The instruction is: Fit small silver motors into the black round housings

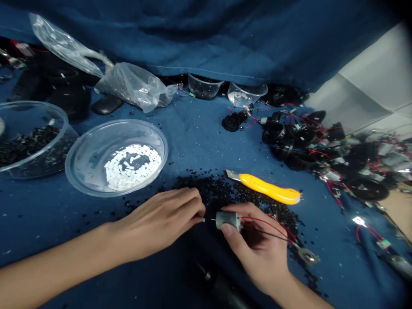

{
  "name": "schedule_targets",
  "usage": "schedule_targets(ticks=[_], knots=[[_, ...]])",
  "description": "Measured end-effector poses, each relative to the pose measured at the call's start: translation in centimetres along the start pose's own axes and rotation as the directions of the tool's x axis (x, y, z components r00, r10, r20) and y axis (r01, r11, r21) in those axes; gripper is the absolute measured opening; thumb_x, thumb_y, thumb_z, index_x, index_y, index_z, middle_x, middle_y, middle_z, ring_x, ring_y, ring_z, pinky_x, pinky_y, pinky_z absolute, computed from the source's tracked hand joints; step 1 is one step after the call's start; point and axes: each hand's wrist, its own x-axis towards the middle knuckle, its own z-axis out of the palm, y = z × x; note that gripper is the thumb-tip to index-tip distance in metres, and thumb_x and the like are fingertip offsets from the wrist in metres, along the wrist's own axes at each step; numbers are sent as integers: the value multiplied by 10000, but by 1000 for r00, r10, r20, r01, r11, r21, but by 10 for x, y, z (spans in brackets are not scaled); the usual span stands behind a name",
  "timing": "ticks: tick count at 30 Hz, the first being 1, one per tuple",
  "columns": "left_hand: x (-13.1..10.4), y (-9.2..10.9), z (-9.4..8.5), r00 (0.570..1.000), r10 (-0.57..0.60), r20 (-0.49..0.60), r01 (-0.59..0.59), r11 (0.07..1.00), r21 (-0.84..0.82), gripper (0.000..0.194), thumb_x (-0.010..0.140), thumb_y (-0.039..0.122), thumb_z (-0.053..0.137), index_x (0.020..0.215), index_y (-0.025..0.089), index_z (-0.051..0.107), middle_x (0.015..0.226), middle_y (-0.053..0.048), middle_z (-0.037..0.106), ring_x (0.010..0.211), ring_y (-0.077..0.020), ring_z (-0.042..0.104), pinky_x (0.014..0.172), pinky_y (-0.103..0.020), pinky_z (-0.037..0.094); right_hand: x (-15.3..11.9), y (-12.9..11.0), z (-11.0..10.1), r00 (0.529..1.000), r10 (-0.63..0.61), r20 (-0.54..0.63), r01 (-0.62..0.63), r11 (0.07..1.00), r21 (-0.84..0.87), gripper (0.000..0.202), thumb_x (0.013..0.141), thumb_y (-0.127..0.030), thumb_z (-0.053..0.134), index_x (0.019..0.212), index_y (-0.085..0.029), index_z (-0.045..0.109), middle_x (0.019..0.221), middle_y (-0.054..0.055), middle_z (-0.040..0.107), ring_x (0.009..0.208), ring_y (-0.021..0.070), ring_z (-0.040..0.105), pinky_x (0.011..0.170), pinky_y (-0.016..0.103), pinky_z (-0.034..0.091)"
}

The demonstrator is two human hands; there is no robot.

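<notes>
My right hand [262, 249] grips a small silver electric motor [225, 219] between thumb and fingers, its thin shaft pointing left. Red and black wires run from the motor's back to a round metal disc [309, 255] hanging at the right. Just left of the shaft, my left hand [174, 214] is closed in a pinch on a tiny pale piece [203, 219], apart from the shaft tip. Its exact shape is too small to make out. Beyond both hands lies a yellow utility knife [270, 189] with its blade out, beside scattered small black pieces [222, 189].
A clear bowl of white bits [72, 165] and a tub of black bits [66, 124] stand at the left. Behind them rests a plastic bag [128, 86]. Wired black assemblies [289, 141] pile up at the right. A dark cylindrical tool [225, 285] lies near the front.
</notes>
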Motion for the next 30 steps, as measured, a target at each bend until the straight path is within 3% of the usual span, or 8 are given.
schedule_targets(ticks=[5, 10, 13, 16, 21, 26, 30], knots=[[0, 0, -5, 992, -65, -108, 45, 982, -183, 81, 994, 177, 435, 957, 192, 506, 931, 4, 578, 804, -120, 564, 715, -252, 434, -2, 1, -1, 1000, -12, 21, 11, 1000, 3, 158, 837, -223, 660, 990, -258, 651, 679, -26, 655, 533, 113, 566, 500, 221, 469], [3, 4, 1, 982, 46, -181, -50, 999, -16, 97, 954, 143, 500, 1022, 187, 551, 969, -12, 589, 878, -158, 538, 802, -311, 406, 1, 1, -2, 991, 17, -132, -10, 998, 56, 48, 855, -245, 640, 894, -260, 665, 593, -45, 571, 461, 87, 464, 417, 193, 355], [8, 7, 5, 987, 60, -148, -41, 991, 125, 178, 947, 134, 505, 1107, 192, 555, 1031, -29, 588, 922, -199, 518, 801, -360, 372, 2, 3, -2, 973, 102, -208, -72, 987, 144, 58, 872, -294, 631, 848, -255, 667, 520, -61, 460, 418, 73, 345, 381, 192, 254], [12, 7, 8, 998, 28, -63, -15, 979, 203, 99, 957, 158, 498, 1005, 186, 580, 987, -32, 582, 896, -218, 495, 742, -365, 343, 2, 4, -2, 964, 159, -213, -119, 975, 186, 88, 865, -321, 645, 843, -240, 672, 505, -62, 418, 417, 74, 306, 378, 198, 216], [11, 3, 12, 1000, -10, -26, 16, 970, 244, 40, 946, 163, 519, 929, 188, 547, 955, -34, 556, 876, -230, 479, 743, -377, 325, 6, -2, 0, 972, 96, -217, -59, 983, 171, 93, 854, -290, 637, 806, -218, 671, 512, -52, 468, 427, 77, 366, 388, 183, 268], [7, 2, 13, 998, -17, -55, 26, 986, 166, 87, 957, 139, 473, 919, 189, 532, 926, -29, 562, 831, -220, 478, 739, -374, 338, 11, -4, 2, 972, 50, -229, -9, 984, 178, 75, 839, -251, 629, 790, -206, 664, 571, -29, 571, 449, 81, 445, 406, 172, 349], [5, 6, 6, 982, -73, -172, 53, 991, -119, 97, 983, 161, 451, 939, 200, 529, 924, -9, 586, 849, -170, 525, 777, -322, 391, 9, -4, 2, 975, 47, -219, -10, 986, 168, 65, 838, -242, 631, 794, -215, 670, 581, -31, 572, 447, 80, 444, 394, 172, 338]])
